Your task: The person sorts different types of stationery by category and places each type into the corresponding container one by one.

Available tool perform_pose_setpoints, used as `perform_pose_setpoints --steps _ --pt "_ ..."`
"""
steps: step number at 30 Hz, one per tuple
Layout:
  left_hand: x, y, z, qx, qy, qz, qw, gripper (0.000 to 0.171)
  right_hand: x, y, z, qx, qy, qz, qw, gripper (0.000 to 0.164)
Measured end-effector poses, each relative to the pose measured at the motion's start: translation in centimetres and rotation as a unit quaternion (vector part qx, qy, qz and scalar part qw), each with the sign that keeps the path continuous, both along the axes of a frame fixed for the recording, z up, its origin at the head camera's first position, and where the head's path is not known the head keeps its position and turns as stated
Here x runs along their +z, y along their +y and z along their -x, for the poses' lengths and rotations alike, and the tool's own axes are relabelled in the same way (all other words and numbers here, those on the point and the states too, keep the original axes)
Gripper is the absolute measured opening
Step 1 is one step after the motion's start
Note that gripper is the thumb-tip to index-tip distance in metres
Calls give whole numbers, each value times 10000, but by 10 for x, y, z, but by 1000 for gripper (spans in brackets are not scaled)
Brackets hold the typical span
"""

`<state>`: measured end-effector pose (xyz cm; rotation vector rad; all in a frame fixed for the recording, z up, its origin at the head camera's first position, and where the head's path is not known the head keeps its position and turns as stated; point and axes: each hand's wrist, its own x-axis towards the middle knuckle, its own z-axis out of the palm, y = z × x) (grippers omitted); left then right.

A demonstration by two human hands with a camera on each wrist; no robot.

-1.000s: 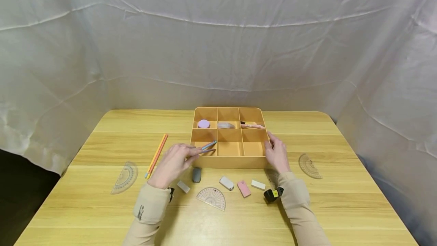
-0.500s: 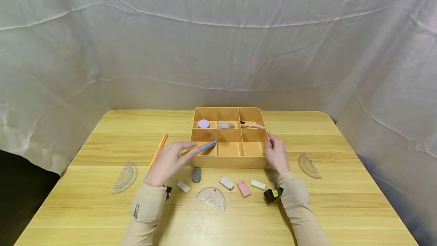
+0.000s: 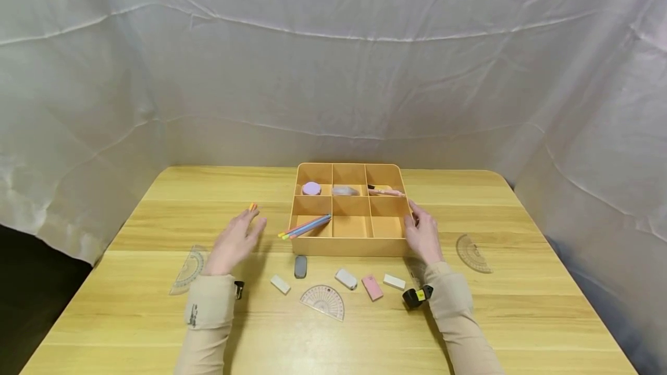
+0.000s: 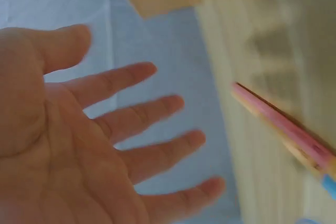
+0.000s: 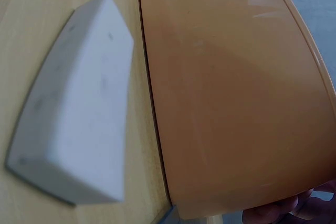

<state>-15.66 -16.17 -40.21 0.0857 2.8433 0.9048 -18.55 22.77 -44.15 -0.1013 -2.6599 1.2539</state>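
Observation:
My left hand (image 3: 235, 243), fingers spread and holding nothing, is above the table left of the orange divided organizer box (image 3: 354, 246). An orange and a yellow pencil (image 3: 253, 207) lie there, mostly hidden behind this hand in the head view; the left wrist view shows the pencils (image 4: 286, 124) beyond the fingertips. Several coloured pencils (image 3: 307, 226) lean in the box's front left compartment, ends sticking out over its left front corner. My right hand (image 3: 423, 237) grips the box's right wall near the front; its fingers (image 5: 273, 211) show at the box's edge in the right wrist view.
A purple round item (image 3: 311, 188), a translucent item (image 3: 345, 191) and pink pens (image 3: 385, 192) occupy the back compartments. Before the box lie a grey eraser (image 3: 300, 267), white erasers (image 3: 394, 281), a pink eraser (image 3: 372, 287) and a protractor (image 3: 323, 302). More protractors (image 3: 473, 254) lie at the sides.
My left hand has let go of the pencils in the front left compartment and moved left to the orange and yellow pair. The right hand stays at the box.

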Motion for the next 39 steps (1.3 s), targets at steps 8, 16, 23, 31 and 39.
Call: perform_pose_setpoints --steps 8,16,23,31,39 --pt "-17 -8 2 76 -985 553 9936 70 -2 1 -1 -45 87 -4 10000 47" --pt "-25 -7 1 -99 -1301 477 9903 73 -1 1 0 -23 100 -65 9999 47" --pt "-26 -6 0 -165 -1349 538 9893 72 -1 1 0 13 78 -14 10000 47" --pt "-26 -7 1 -264 -1334 590 9890 74 0 0 0 -10 0 -3 10000 47" --pt "-26 -7 1 -239 -1442 623 9873 71 -1 0 0 -46 45 1 10000 47"
